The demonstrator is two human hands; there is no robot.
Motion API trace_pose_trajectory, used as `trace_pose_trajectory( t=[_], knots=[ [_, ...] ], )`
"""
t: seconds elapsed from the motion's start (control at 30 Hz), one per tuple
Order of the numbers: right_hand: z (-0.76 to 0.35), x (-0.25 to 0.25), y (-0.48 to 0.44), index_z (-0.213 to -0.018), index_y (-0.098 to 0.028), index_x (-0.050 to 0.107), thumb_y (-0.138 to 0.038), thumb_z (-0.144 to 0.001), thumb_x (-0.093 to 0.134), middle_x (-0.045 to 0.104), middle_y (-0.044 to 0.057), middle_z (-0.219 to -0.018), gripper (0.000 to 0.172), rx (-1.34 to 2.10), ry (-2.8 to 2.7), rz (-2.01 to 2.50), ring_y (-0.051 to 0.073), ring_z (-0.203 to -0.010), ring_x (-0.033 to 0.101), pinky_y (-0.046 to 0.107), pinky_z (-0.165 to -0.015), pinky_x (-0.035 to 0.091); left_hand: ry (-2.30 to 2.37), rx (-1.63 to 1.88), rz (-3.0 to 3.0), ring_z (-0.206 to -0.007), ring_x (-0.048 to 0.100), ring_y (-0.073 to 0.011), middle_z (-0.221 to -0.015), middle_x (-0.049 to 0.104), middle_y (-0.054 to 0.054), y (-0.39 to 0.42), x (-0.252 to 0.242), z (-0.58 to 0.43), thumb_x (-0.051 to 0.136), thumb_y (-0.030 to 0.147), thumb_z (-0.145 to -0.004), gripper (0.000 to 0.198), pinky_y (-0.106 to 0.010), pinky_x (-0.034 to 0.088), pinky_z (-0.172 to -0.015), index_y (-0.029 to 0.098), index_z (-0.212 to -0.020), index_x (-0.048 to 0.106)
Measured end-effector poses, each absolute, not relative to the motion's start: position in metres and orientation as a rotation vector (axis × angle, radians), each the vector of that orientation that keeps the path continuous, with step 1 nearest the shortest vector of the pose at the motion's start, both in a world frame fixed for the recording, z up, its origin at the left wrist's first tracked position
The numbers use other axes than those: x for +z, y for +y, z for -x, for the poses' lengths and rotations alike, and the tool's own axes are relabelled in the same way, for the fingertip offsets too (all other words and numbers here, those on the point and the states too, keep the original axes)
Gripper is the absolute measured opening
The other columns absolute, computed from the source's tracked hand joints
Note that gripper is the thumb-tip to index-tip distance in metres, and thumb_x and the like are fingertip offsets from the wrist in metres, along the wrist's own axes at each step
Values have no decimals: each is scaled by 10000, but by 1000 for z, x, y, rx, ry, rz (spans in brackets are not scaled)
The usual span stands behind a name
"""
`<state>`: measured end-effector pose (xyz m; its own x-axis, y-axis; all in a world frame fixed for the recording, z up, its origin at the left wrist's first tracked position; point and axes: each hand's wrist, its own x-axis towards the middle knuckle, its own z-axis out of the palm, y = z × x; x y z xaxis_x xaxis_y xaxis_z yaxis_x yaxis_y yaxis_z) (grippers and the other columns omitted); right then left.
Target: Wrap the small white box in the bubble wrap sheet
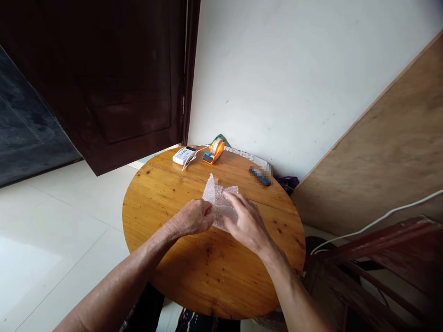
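- A piece of bubble wrap (221,203) sits bunched above the middle of the round wooden table (166,203), held between both hands.
- The left hand (194,217) has its fingers pinched on the wrap's left edge.
- The right hand (246,221) lies over the right side, fingers curled onto it.
- This looks like folding or wrapping; tightening the fold would need a steady grip.
- An orange tape dispenser (214,152) stands near the far edge.

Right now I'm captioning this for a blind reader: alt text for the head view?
Both hands, left hand and right hand, hold a piece of bubble wrap over a round wooden table. An orange tape dispenser and white device sit at its far edge.
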<state>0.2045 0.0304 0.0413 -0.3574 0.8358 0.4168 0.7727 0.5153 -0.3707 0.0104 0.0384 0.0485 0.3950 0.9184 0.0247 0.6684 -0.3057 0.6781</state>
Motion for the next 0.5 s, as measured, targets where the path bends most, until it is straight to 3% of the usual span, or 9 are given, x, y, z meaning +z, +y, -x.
trace_pose_trajectory(
  t=[0.1, 0.2, 0.33, 0.5],
  knots=[
    [-231, 27, 26, -1279, -187, 562, -384, -839, 561, 661, 129, -1184, 483, 297, -1838, 1570, 246, -970, 653, 400, -838, 506, 1286, 503, -2127, -571, 412, -123, -584, 486, 15, 42, 51, -7, 476, 79, -767, 205, -243, 264, -552, 174, -599, 545],
    [-246, 11, 24, -1269, -164, 567, -517, -797, 608, 709, 97, -1003, 591, 541, -1675, 1772, 203, -750, 671, 347, -709, 517, 1346, 455, -2198, -613, 496, -142, -626, 542, -13, 44, 47, -10, 466, 150, -855, 288, -244, 333, -601, 176, -589, 573],
    [-242, 1, 28, -1337, -127, 510, -563, -787, 607, 693, 36, -785, 709, 642, -1641, 1822, 208, -700, 668, 319, -657, 486, 1412, 552, -2327, -828, 598, -196, -883, 633, -67, 44, 35, -13, 590, 239, -850, 175, -271, 441, -729, 180, -706, 672],
    [-223, -1, 41, -1379, -143, 465, -547, -738, 663, 662, 17, -744, 783, 597, -1588, 1842, 219, -704, 644, 302, -622, 437, 1312, 741, -2387, -926, 597, -200, -1017, 635, -84, 47, 18, -11, 623, 221, -837, 101, -304, 498, -841, 179, -785, 698]
  ],
)
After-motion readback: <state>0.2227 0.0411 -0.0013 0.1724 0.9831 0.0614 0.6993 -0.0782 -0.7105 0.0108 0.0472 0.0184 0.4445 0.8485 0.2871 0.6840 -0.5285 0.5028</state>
